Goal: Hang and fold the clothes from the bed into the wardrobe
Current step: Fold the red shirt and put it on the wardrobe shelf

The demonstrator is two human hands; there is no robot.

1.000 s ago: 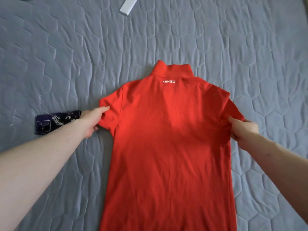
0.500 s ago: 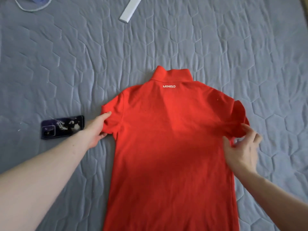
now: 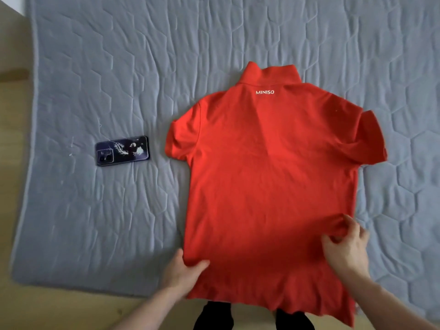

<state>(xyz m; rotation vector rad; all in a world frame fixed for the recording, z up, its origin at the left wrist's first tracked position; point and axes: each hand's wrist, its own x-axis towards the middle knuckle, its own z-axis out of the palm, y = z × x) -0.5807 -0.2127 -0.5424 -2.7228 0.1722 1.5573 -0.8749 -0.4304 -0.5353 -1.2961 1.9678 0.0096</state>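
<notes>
Red polo shirt (image 3: 269,182) lies face down on the grey quilted bed cover (image 3: 119,67), collar at the far end and white MINISO lettering just below it. I see both short sleeves spread out to either side, the right one slightly creased and folded on itself. The hem hangs over the near edge of the bed, above my dark trouser legs (image 3: 213,316) and the wooden floor (image 3: 59,308)

My left hand (image 3: 182,273) grips the shirt's left side seam low down near the hem: the thumb lies on top of the red fabric and the other fingers are tucked beneath it, so the cloth is pinched between them. My right hand (image 3: 347,246) is at the shirt's right edge, a little farther up than the left; its thumb and fingers are curled and bunch a fold of the fabric between them, raising wrinkles there

A phone (image 3: 122,151) in a dark patterned case lies camera side up on the cover, left of the shirt's left sleeve and apart from it. The bed's left edge shows at the far left, with pale floor beyond it
</notes>
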